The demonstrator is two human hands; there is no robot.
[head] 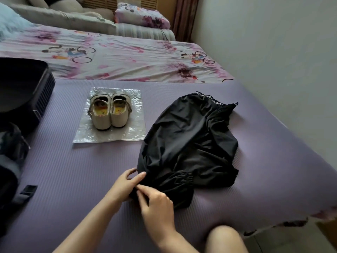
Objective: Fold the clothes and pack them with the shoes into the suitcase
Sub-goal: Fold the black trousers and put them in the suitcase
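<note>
A pair of black trousers [187, 143] lies crumpled on the purple mat [73, 170], waistband with white lettering at the far end, elastic cuffs toward me. My left hand [125, 185] and my right hand [155, 203] both pinch the near cuff at the trousers' lower left corner. A pair of cream shoes [109, 112] stands side by side on a clear plastic bag [109, 136] to the left of the trousers. The open black suitcase [23, 92] sits at the left edge, partly cut off.
Beyond the mat spreads a floral bed sheet [118, 59] with pillows [140, 17] at the back. A white wall [273, 61] runs along the right. A dark bag with a strap [12, 161] lies at the near left. My knee [226, 240] shows at the bottom.
</note>
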